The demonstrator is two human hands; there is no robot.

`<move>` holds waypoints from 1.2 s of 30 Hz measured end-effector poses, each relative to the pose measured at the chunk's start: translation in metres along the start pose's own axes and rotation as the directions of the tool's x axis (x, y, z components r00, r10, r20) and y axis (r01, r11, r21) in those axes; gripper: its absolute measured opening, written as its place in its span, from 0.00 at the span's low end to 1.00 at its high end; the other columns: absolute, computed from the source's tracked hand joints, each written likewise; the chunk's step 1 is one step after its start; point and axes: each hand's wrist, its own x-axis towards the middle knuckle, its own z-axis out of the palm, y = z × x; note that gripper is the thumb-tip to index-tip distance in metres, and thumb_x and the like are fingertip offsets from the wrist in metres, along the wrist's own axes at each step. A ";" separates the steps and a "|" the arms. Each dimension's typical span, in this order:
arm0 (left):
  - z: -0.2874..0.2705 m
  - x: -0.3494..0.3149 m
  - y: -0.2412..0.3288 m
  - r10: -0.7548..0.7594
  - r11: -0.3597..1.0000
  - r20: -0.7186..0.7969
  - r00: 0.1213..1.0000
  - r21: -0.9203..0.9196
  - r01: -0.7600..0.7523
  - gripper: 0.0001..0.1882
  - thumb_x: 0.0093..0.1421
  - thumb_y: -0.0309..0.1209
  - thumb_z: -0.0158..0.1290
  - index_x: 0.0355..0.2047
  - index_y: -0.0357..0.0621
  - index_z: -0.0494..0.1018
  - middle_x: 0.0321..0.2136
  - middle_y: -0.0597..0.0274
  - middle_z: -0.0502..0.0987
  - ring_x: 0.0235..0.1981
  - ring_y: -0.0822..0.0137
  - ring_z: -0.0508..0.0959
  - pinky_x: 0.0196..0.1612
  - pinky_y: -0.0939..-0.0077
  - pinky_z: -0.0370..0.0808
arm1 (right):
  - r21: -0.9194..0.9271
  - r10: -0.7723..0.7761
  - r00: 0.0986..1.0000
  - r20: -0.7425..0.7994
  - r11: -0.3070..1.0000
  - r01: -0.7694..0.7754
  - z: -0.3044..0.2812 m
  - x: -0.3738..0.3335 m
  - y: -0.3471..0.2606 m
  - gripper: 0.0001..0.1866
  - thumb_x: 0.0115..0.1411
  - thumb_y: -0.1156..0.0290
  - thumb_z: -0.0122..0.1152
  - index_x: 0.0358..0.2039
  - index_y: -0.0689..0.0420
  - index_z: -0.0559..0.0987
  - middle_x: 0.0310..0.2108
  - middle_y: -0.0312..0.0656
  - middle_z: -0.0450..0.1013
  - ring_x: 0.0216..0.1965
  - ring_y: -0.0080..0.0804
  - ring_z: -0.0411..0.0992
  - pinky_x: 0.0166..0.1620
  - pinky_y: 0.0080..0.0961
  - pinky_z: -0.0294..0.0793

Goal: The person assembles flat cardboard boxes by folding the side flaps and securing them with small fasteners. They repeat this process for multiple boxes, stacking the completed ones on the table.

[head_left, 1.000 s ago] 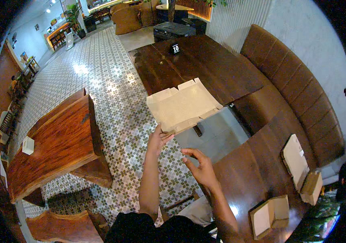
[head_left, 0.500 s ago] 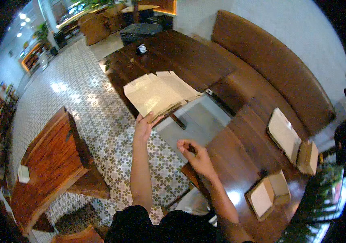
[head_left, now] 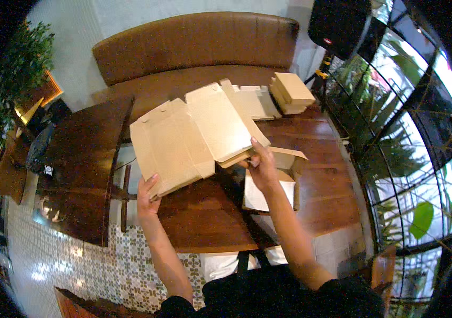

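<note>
Left fingers (head_left: 153,180) and right fingers (head_left: 257,145) around brown cardboard (head_left: 170,143); numbered sign (head_left: 48,170) far left

Held cardboard (head_left: 216,124) blocks the middle; bare tabletop (head_left: 327,185) right of the open box (head_left: 279,194) allows passage.

A café or restaurant: long padded bench (head_left: 199,46), dark wooden tables (head_left: 85,140), table-number sign (head_left: 48,170), patterned tile floor (head_left: 133,262).

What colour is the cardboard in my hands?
The cardboard is light brown, best seen in the head view.
</note>
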 end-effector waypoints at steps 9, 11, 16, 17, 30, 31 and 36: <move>0.101 0.105 -0.003 -0.158 0.922 0.170 0.973 0.378 0.084 0.31 0.63 0.35 0.65 0.61 0.32 0.70 0.54 0.52 0.78 0.56 0.60 0.77 0.58 0.65 0.72 | -0.619 -0.195 0.981 0.016 0.768 0.163 -0.079 0.082 -0.077 0.22 0.57 0.75 0.65 0.54 0.62 0.77 0.38 0.41 0.79 0.33 0.29 0.76 0.38 0.28 0.80; 0.122 0.156 -0.004 -0.112 0.908 0.277 0.954 0.418 -0.015 0.30 0.63 0.36 0.65 0.61 0.32 0.71 0.54 0.53 0.79 0.55 0.61 0.77 0.59 0.66 0.71 | -0.623 -0.154 0.988 -0.007 0.774 0.116 -0.082 0.132 -0.083 0.23 0.55 0.73 0.68 0.52 0.65 0.79 0.38 0.43 0.81 0.36 0.27 0.79 0.40 0.27 0.80; 0.136 0.267 -0.027 -0.147 0.861 0.325 0.934 0.507 -0.041 0.26 0.63 0.34 0.65 0.58 0.34 0.75 0.51 0.53 0.82 0.49 0.64 0.80 0.57 0.68 0.72 | -0.924 -0.190 0.981 0.026 0.371 0.096 -0.094 0.228 -0.095 0.23 0.53 0.70 0.71 0.49 0.66 0.81 0.37 0.54 0.82 0.41 0.35 0.83 0.44 0.34 0.82; 0.136 0.281 -0.038 -0.127 0.848 0.308 0.943 0.527 -0.058 0.26 0.63 0.33 0.65 0.58 0.34 0.75 0.50 0.53 0.82 0.48 0.64 0.80 0.55 0.68 0.73 | -0.969 -0.266 0.964 0.023 0.231 0.087 -0.095 0.241 -0.089 0.23 0.53 0.67 0.71 0.48 0.66 0.81 0.37 0.56 0.82 0.43 0.39 0.83 0.45 0.37 0.81; 0.111 0.296 -0.138 0.077 0.432 0.345 0.935 0.834 -0.343 0.36 0.72 0.50 0.51 0.72 0.41 0.62 0.69 0.44 0.64 0.66 0.50 0.67 0.68 0.57 0.64 | -0.925 -0.192 0.977 0.095 -0.378 0.016 -0.132 0.276 -0.052 0.32 0.63 0.47 0.64 0.54 0.63 0.71 0.42 0.62 0.80 0.45 0.61 0.80 0.48 0.52 0.81; 0.115 0.291 -0.137 0.083 0.366 0.336 0.938 0.865 -0.342 0.37 0.72 0.54 0.49 0.72 0.42 0.60 0.71 0.44 0.61 0.70 0.49 0.63 0.71 0.56 0.60 | -0.931 -0.203 0.974 0.096 -0.366 0.015 -0.128 0.273 -0.056 0.33 0.63 0.47 0.64 0.54 0.63 0.71 0.41 0.63 0.80 0.45 0.62 0.80 0.48 0.52 0.81; 0.127 0.245 -0.122 -0.037 0.433 0.404 0.914 0.831 -0.350 0.45 0.73 0.65 0.31 0.78 0.57 0.28 0.76 0.43 0.49 0.77 0.45 0.47 0.75 0.45 0.46 | -0.934 -0.079 0.988 0.130 -0.344 0.095 -0.109 0.221 -0.083 0.35 0.65 0.48 0.64 0.57 0.66 0.69 0.44 0.65 0.79 0.47 0.63 0.79 0.49 0.52 0.80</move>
